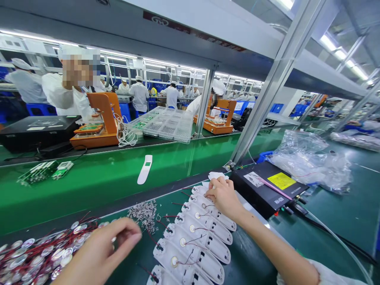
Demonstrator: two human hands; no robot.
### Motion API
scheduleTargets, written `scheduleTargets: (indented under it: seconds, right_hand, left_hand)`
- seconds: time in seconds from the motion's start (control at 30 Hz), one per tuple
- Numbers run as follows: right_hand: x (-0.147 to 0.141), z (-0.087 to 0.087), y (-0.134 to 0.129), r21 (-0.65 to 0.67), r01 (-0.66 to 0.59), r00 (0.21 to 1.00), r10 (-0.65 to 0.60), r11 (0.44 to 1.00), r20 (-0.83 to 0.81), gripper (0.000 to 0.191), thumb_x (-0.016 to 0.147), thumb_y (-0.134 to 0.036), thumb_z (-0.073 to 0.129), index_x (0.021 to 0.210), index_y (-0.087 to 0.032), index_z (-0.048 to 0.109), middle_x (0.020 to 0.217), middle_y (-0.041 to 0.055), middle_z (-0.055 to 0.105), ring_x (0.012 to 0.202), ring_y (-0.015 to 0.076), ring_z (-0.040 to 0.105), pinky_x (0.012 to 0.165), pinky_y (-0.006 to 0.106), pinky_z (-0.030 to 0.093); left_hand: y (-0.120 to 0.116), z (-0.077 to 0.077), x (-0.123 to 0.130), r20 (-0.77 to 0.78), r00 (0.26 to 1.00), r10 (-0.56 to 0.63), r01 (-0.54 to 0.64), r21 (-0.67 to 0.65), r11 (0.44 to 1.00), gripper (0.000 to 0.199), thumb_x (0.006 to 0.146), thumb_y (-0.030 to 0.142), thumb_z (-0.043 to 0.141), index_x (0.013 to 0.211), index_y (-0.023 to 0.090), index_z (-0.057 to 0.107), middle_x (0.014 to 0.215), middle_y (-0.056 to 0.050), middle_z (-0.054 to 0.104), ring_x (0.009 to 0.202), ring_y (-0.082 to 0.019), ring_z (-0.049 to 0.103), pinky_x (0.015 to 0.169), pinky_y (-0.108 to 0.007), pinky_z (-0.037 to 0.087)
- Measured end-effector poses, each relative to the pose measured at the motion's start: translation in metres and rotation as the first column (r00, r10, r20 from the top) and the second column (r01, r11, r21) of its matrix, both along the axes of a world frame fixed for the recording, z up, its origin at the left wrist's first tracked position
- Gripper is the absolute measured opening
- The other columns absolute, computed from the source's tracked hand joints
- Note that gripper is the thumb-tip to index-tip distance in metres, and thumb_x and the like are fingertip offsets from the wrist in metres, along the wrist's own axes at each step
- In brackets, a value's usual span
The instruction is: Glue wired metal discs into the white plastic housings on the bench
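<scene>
My left hand [109, 245] hovers between a heap of round metal discs with red wires [38, 257] and a pile of tiny metal parts [145, 213]. Its thumb and fingertips are pressed together; anything between them is too small to make out. Over the far end of a row of white plastic housings [204, 233] is my right hand [222, 196], fingertips pinched at one of the last shells, what they hold hidden. Several housings lie side by side, hollow face up, each of the nearer ones with a round disc [183, 242] and thin wires inside.
A black box with a yellow label [282, 181] stands right of the housings, beside clear plastic bags [314, 158]. Beyond the bench edge, a green belt [118, 174] carries a white cover [145, 169] and circuit boards [38, 172]. A metal post [267, 95] rises nearby. Co-workers are opposite.
</scene>
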State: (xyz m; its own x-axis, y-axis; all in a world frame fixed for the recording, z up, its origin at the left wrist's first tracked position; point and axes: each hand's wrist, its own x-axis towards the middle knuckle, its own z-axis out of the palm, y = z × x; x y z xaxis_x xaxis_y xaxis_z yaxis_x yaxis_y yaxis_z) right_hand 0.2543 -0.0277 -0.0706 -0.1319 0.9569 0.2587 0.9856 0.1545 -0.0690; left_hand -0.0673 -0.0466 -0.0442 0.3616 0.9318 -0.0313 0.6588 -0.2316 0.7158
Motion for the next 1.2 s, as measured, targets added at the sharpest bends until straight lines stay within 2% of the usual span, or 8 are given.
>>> scheduleTargets:
  seconds: [0.1,0.2,0.3,0.43,0.57,0.7,0.87,1.2]
  right_hand:
    - [0.001,0.003,-0.005,0.098,0.015,0.999,-0.01,0.995,-0.053,0.025,0.078,-0.007,0.06,0.071,-0.028,0.069,0.086,0.0016,0.057,0.085,0.0189,0.044,0.074,0.036,0.027]
    - [0.006,0.009,-0.021,0.257,0.066,0.991,-0.032,0.964,-0.132,0.019,0.085,-0.014,0.053,0.086,-0.026,0.068,0.089,0.0038,0.057,0.085,0.019,0.046,0.074,0.036,0.03]
    - [0.014,0.016,-0.047,0.363,0.064,0.983,0.004,0.93,-0.183,0.019,0.09,-0.024,0.047,0.091,-0.026,0.066,0.09,0.004,0.057,0.085,0.019,0.047,0.071,0.035,0.034]
    - [0.022,0.02,-0.076,0.432,0.068,0.952,0.072,0.899,-0.299,0.015,0.088,-0.026,0.048,0.091,-0.028,0.063,0.09,0.0034,0.057,0.084,0.0195,0.048,0.068,0.034,0.04]
    - [0.023,0.018,-0.087,0.449,0.102,0.929,0.077,0.887,-0.362,0.014,0.087,-0.026,0.049,0.089,-0.029,0.063,0.088,0.0033,0.057,0.082,0.0196,0.05,0.065,0.033,0.044]
    - [0.022,0.012,-0.083,0.441,0.103,0.923,0.08,0.891,-0.377,0.014,0.087,-0.025,0.049,0.088,-0.027,0.063,0.088,0.003,0.058,0.084,0.0192,0.05,0.067,0.033,0.046]
    - [0.017,0.008,-0.062,0.245,0.104,0.954,-0.028,0.964,-0.298,0.015,0.077,-0.013,0.058,0.08,-0.026,0.066,0.082,0.0022,0.06,0.077,0.0203,0.049,0.066,0.036,0.042]
    - [0.005,0.035,-0.033,-0.083,0.206,0.965,-0.216,0.975,-0.147,0.012,0.079,-0.018,0.061,0.078,-0.027,0.07,0.084,0.0034,0.063,0.082,0.0213,0.05,0.069,0.034,0.038]
  left_hand:
    - [0.015,0.013,0.036,-0.09,0.933,-0.35,0.355,0.047,0.934,0.016,0.082,0.026,0.054,0.097,0.025,0.061,0.096,0.0,0.061,0.085,-0.018,0.057,0.082,-0.03,0.045]
    - [0.035,0.021,0.071,-0.257,0.761,-0.596,0.633,0.091,0.769,0.041,0.075,0.014,0.067,0.113,0.024,0.053,0.124,-0.003,0.051,0.109,-0.023,0.046,0.101,-0.04,0.032]
    - [0.051,0.024,0.097,-0.439,0.582,-0.684,0.768,0.018,0.641,0.062,0.065,0.014,0.076,0.12,0.02,0.049,0.138,-0.006,0.038,0.113,-0.03,0.04,0.095,-0.046,0.037]
    - [0.059,0.024,0.117,-0.542,0.438,-0.717,0.835,-0.049,0.548,0.073,0.059,0.019,0.081,0.124,0.017,0.046,0.141,-0.009,0.035,0.111,-0.032,0.041,0.092,-0.048,0.039]
    - [0.059,0.022,0.125,-0.567,0.417,-0.711,0.851,-0.032,0.525,0.053,0.061,0.016,0.077,0.11,0.015,0.056,0.134,-0.009,0.043,0.106,-0.03,0.044,0.087,-0.043,0.042]
    - [0.061,0.019,0.128,-0.575,0.403,-0.711,0.862,-0.021,0.506,0.05,0.059,0.019,0.078,0.105,0.017,0.058,0.131,-0.009,0.045,0.103,-0.03,0.046,0.085,-0.04,0.043]
    - [0.064,0.014,0.128,-0.568,0.407,-0.716,0.872,0.007,0.49,0.041,0.061,0.026,0.08,0.097,0.018,0.061,0.129,-0.008,0.048,0.102,-0.028,0.047,0.087,-0.039,0.041]
    - [0.067,0.01,0.127,-0.561,0.416,-0.716,0.877,0.038,0.479,0.041,0.059,0.03,0.08,0.095,0.018,0.062,0.114,-0.006,0.056,0.091,-0.026,0.049,0.077,-0.037,0.042]
